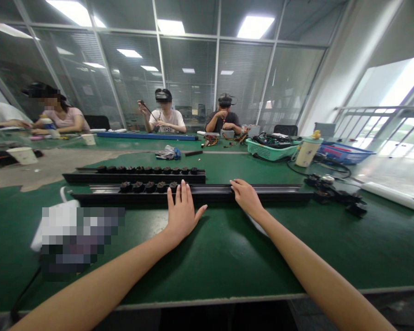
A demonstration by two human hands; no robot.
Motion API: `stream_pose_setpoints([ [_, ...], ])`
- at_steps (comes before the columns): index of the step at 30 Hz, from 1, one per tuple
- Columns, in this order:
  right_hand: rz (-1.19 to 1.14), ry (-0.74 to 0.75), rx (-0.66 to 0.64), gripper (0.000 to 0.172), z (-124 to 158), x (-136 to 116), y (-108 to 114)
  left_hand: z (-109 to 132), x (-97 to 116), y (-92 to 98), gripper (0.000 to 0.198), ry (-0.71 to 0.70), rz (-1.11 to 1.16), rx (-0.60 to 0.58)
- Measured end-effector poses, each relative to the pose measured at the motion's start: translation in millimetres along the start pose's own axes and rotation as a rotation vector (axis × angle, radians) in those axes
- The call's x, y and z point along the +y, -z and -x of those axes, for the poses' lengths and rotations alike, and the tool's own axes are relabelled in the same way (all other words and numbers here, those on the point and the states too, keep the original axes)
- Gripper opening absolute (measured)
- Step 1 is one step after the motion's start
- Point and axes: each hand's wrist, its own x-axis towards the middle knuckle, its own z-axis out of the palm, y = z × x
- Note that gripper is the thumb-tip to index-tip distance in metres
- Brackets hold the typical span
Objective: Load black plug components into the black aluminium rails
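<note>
Black metal rail (279, 193) carries small dark fittings (149, 186).

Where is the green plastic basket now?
In the head view, the green plastic basket sits on the far side of the table, right of centre, just left of the cream bottle and beyond the person's right hand.

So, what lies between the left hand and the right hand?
Head view: a bare stretch of long black metal rail between the left hand and right hand.
</note>
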Motion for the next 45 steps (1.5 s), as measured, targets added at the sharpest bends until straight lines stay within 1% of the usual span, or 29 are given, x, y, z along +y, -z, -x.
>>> stream_pose_setpoints([
  [25, 0.069, -0.068, -0.035, 0.040, -0.1, 3.2, 12.8, -1.4, 1.5, 3.8, 0.091, 0.007, 0.010, -0.040],
  [45, 0.132, -0.095, -0.053, 0.040, 0.9, 6.8, 20.8, -1.4, 1.3, -0.8, 0.092, -0.004, -0.003, -0.014],
])
